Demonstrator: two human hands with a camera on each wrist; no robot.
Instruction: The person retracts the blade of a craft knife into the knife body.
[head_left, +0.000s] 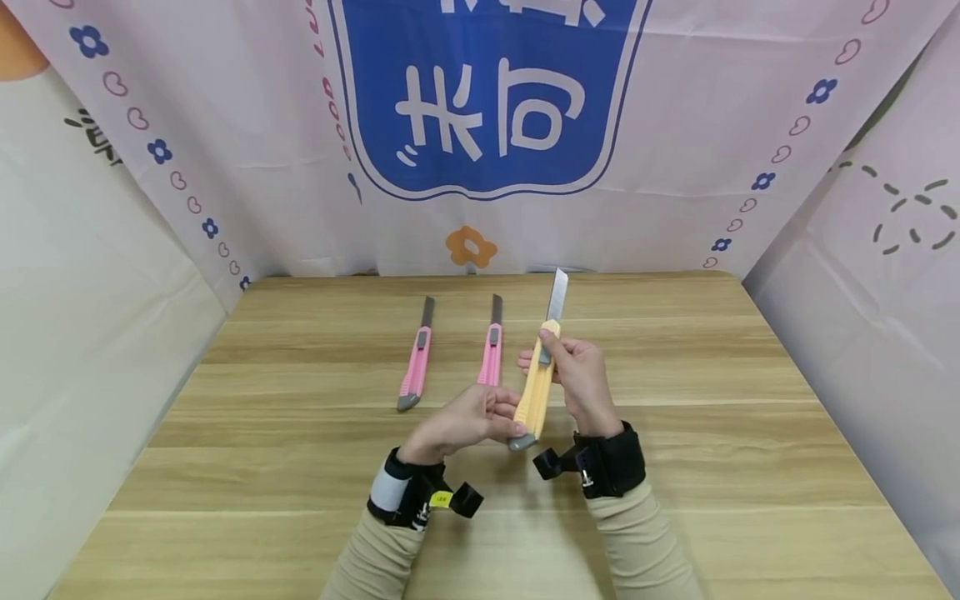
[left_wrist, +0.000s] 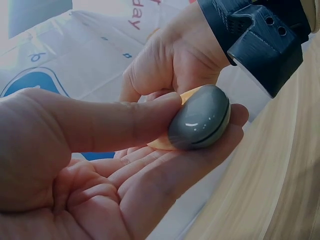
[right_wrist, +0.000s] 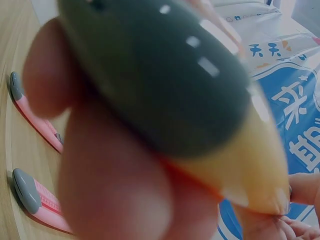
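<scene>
A yellow utility knife (head_left: pixel 536 387) is held above the table between both hands, tilted, its blade (head_left: pixel 558 293) extended away from the body. My right hand (head_left: pixel 582 379) grips it near the upper end, with the thumb on the grey slider. At the lower end, my left hand (head_left: pixel 472 421) pinches the knife by its grey end cap (left_wrist: pixel 202 117) between thumb and fingers. In the right wrist view that grey cap (right_wrist: pixel 165 75) looms large and blurred. Two pink utility knives lie on the table with blades out: one at left (head_left: pixel 417 362), the other (head_left: pixel 491 354) partly hidden behind my left hand.
The wood-grain table (head_left: pixel 300 467) reaches back to a printed white cloth (head_left: pixel 300 225) hanging behind it. Pale cloths also hang at both sides. Black wrist straps with small cameras (head_left: pixel 465 500) stick out close to each other below the hands.
</scene>
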